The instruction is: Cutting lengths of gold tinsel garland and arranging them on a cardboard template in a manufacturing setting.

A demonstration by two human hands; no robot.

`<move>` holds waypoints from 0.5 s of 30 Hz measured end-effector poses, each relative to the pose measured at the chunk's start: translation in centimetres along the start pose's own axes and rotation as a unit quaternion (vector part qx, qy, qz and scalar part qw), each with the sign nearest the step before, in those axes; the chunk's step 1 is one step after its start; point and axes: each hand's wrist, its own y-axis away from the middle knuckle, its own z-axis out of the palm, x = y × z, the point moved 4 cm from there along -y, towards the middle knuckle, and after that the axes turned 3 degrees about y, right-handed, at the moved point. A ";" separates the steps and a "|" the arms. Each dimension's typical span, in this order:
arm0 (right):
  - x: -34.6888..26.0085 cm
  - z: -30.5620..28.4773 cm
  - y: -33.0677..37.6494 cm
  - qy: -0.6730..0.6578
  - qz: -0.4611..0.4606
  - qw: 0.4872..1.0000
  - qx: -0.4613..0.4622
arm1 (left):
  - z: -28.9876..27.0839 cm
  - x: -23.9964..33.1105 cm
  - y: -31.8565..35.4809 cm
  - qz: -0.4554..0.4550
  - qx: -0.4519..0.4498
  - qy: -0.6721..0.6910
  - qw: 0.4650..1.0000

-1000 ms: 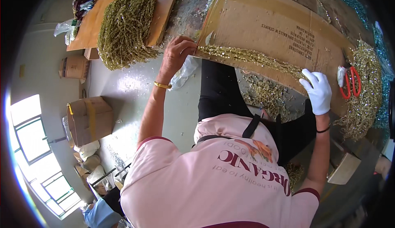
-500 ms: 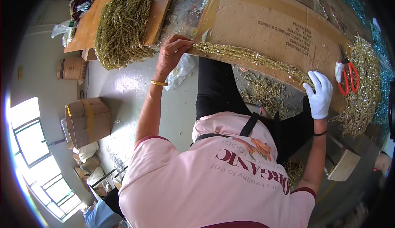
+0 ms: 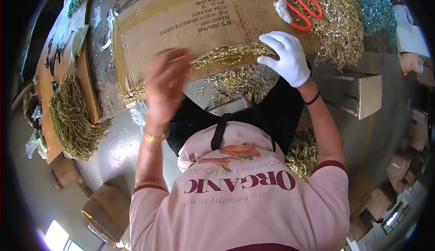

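Note:
A long bundle of glittery gold tinsel strands [image 3: 219, 55] lies along the near edge of a flat cardboard sheet [image 3: 158, 29]. My right hand [image 3: 288, 59], in a white glove, is at the bundle's right end with thumb and fingers curved apart. My bare left hand [image 3: 167, 81] is over the bundle's left part, hiding some of it; motion smears its fingers. Scissors with red handles [image 3: 304, 11], white wrapping on one of them, lie beyond the glove. Right of them is a thick pile of gold tinsel [image 3: 339, 17].
Teal tinsel [image 3: 370, 8] lies at the far right. Another gold bunch [image 3: 72, 119] hangs off a wooden board at left. Gold scraps [image 3: 240, 85] are beneath the cardboard's near edge, by my legs. A stool-like piece [image 3: 369, 96] stands at right, a cardboard box [image 3: 106, 212] at lower left.
The view has turned to the right. My left hand has come off the bundle's left end and moved inward, toward my right hand. The gloved hand stays by the right end.

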 end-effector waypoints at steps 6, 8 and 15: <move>0.1 1.4 -0.2 -0.008 0.000 1.000 0.016 | 8.0 1.6 -2.7 0.077 -0.063 0.032 0.994; -0.2 1.5 -0.2 -0.017 0.004 1.000 0.015 | 7.0 0.7 -2.3 0.035 -0.046 0.006 0.998; -2.7 1.9 -1.1 -0.059 -0.072 0.996 0.005 | 0.6 -2.6 1.1 -0.040 -0.096 -0.121 0.987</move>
